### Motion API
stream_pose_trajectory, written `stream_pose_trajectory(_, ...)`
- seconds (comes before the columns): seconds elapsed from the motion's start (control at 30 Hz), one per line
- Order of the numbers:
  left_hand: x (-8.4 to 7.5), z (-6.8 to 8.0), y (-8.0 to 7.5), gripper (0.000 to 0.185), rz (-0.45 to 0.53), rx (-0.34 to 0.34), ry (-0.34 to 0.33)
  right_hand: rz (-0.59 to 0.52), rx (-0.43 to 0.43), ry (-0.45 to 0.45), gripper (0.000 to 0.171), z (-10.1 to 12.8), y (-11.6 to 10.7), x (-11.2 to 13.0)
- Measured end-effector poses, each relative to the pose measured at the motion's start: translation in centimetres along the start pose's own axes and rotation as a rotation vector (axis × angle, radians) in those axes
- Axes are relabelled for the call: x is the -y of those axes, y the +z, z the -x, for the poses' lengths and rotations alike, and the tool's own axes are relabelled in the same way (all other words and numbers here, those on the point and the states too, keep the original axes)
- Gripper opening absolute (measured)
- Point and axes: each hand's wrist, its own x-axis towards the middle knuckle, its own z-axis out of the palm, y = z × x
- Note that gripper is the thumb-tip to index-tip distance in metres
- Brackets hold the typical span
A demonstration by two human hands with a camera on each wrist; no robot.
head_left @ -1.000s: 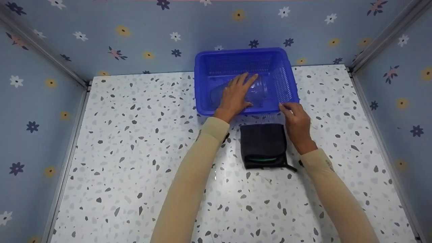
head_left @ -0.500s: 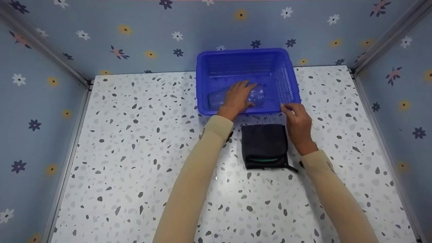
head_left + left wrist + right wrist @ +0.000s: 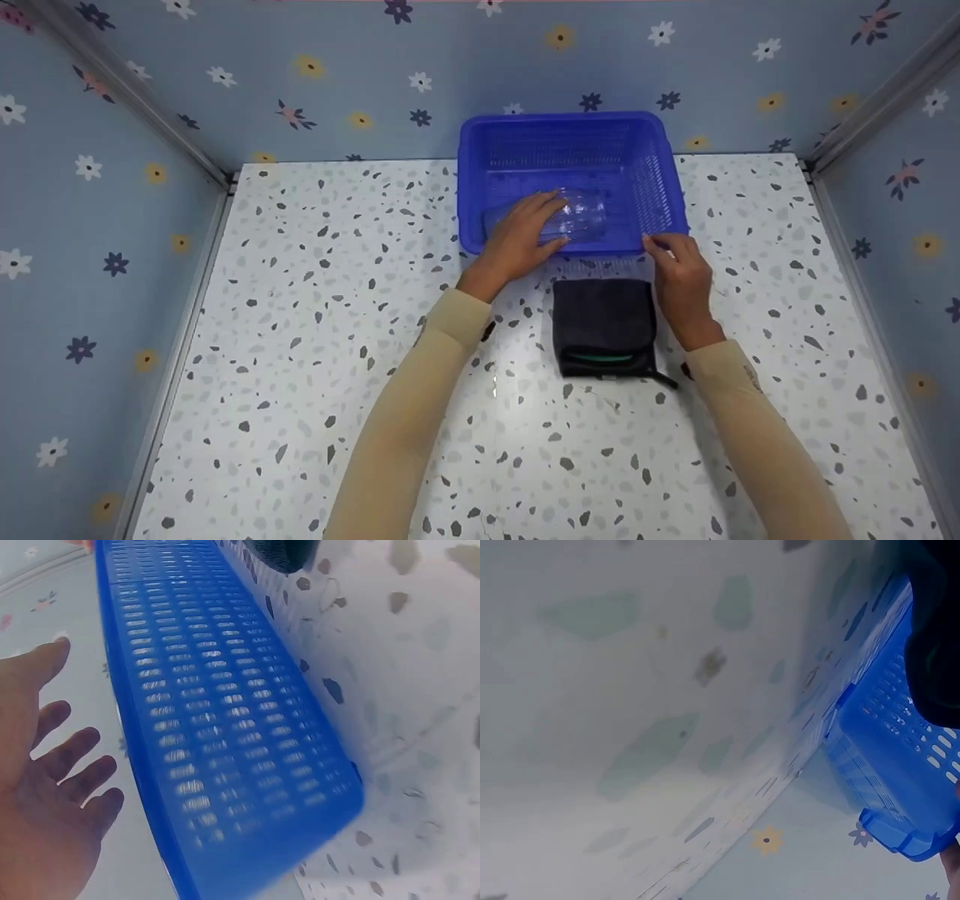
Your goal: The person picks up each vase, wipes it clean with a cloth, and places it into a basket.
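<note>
A speckled white bench (image 3: 315, 360) stands between flowered blue walls. At its back, a blue slotted basket (image 3: 480, 161) holds a clear plastic bottle (image 3: 581, 217) lying on its side. The left hand (image 3: 521, 232) rests on the bottle, fingers straight. The right hand (image 3: 679, 274) pinches the basket's near corner, just beside a folded dark cloth (image 3: 604, 322).

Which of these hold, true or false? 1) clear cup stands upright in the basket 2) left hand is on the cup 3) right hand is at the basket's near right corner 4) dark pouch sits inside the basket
1) The clear cup stands upright in the blue basket. False: it lies on its side on the basket floor.
2) The left hand is on the cup. True.
3) The right hand is at the basket's near right corner. True.
4) The dark pouch sits inside the basket. False: it lies on the table, just in front of the basket.
</note>
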Motion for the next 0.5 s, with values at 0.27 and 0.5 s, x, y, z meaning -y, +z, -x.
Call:
stream_pose_trajectory(0.27,1.6,4.5,0.1,0.061,0.105,-0.213,0.062,0.012,0.016,0.006,0.025,0.2,-0.3,-0.5)
stream_pose_trajectory(0.5,3.1,8.5,1.6,0.060,0.204,-0.303,0.012,0.028,0.032,0.034,0.028,0.8,-1.4,-0.9)
